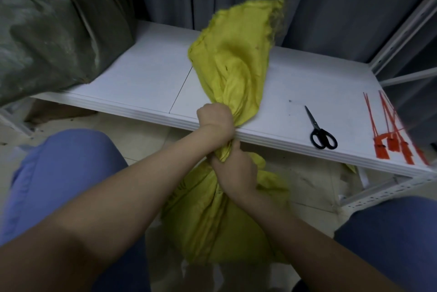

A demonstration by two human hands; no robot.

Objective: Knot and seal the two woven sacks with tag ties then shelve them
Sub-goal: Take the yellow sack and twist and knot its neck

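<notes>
Both fists clamped on yellow sack (233,74) neck: left hand (214,118) above, right hand (233,171) below. Keep twist tight, no slack; tag ties (392,142) on shelf (146,74), within reach.

Matt woven yellow sack (234,59), smooth white metal shelf (146,74).

L hand (214,117) fisted above R hand (233,171), both clenched, forearms converging.
</notes>
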